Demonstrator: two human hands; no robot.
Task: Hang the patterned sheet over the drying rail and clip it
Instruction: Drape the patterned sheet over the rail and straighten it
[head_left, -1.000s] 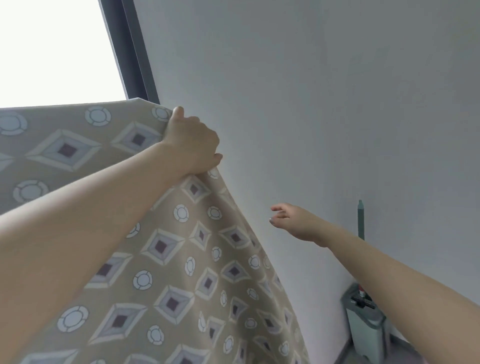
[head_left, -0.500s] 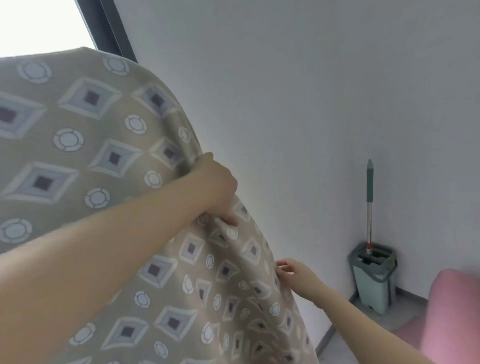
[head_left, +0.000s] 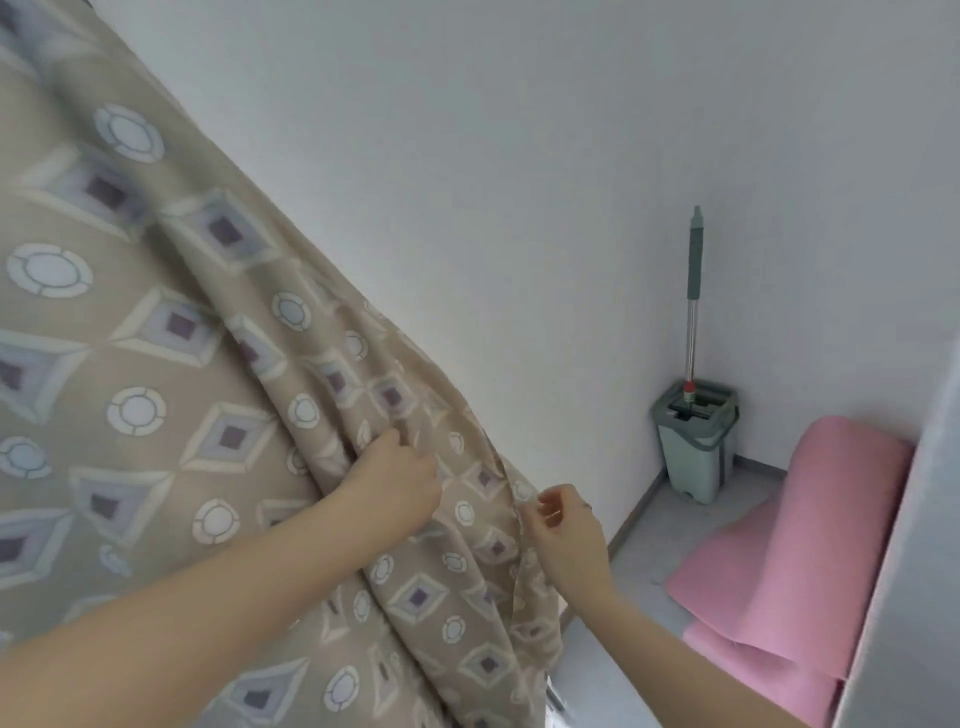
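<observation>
The patterned sheet (head_left: 156, 364), beige with grey diamonds and white circles, hangs down across the left half of the view in long folds. My left hand (head_left: 397, 480) is closed on a bunch of its fabric near the middle. Just to the right, my right hand (head_left: 563, 525) pinches the sheet's right hanging edge between thumb and fingers. The drying rail is hidden by the cloth, and no clip is visible.
A plain white wall (head_left: 519, 182) runs behind the sheet. In the right corner stands a green mop bucket (head_left: 693, 441) with its mop handle (head_left: 693, 270) upright. A rolled pink mat (head_left: 795, 561) lies on the floor beside it. A grey edge (head_left: 914, 571) runs down the right side.
My view has tilted down. My left hand slid from the sheet's top down along the fabric, and my right hand moved from open air to pinch the sheet's right edge.
</observation>
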